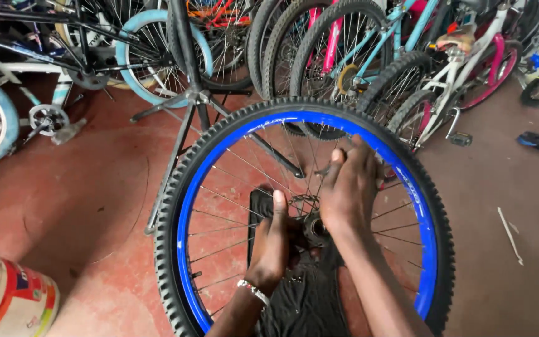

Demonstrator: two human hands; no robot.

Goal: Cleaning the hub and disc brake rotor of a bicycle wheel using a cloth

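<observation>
bicycle wheel [219, 156], blue rim, knobby black tyre, lying flat over a black cloth [301, 299] on the red floor [82, 200], beneath both hands. left hand [274, 243] closed around the hub [315, 229], thumb up. right hand [349, 187] just beyond it, fingers pinching a spoke. parked bicycles [369, 56] well beyond the hands; repair stand [188, 106] to their left.

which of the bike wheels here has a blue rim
The loose wheel lying flat under both hands: knobby black tyre, bright blue rim. The other wheels stand mounted on parked bicycles; the light blue one at the upper left has a coloured tyre.
</observation>
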